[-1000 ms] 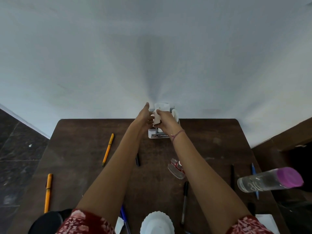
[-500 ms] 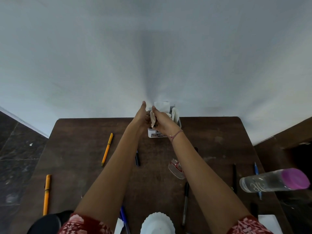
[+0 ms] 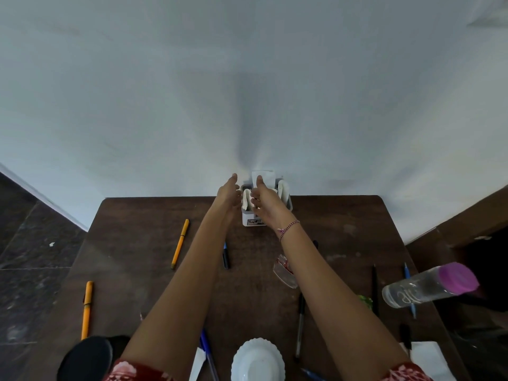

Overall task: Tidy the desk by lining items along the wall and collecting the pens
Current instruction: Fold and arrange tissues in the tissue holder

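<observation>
White holder point(image 3: 247, 219) at desk's point(image 3: 137, 243) far edge, L hand point(image 3: 228, 194) fingers point(image 3: 233, 179) straight beside, R hand's point(image 3: 266, 201) grasp unclear

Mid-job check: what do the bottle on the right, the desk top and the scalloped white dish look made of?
Bottle: likely clear plastic, see-through wall, glossy purple cap; glass not excluded. Desk top: dark brown wood or laminate, matte, with pale scuffs. Dish: white and smooth with a scalloped rim; ceramic or melamine, cannot tell.
</observation>
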Action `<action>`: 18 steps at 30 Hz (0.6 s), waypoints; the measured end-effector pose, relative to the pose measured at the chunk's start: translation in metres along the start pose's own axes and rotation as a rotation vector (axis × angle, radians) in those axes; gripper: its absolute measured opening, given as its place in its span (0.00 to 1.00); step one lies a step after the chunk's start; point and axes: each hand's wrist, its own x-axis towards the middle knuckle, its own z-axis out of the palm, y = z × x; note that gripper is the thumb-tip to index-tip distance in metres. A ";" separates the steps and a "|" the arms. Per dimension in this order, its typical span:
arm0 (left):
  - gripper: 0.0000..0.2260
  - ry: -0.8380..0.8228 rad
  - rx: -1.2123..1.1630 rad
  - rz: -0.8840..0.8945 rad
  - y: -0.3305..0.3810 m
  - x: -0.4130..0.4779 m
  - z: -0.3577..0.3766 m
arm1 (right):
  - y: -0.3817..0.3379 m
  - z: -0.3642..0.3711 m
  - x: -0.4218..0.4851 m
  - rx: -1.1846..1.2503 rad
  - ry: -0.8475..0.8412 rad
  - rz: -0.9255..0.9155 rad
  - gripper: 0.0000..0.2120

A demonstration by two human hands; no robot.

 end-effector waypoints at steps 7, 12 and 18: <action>0.11 0.050 0.020 0.107 -0.020 -0.044 -0.014 | 0.018 0.008 -0.042 -0.009 0.034 -0.063 0.17; 0.11 0.094 0.016 0.144 -0.048 -0.072 -0.038 | 0.049 0.015 -0.073 -0.016 -0.009 -0.080 0.16; 0.11 0.134 0.021 0.097 -0.084 -0.099 -0.069 | 0.091 0.029 -0.101 -0.024 -0.014 -0.047 0.14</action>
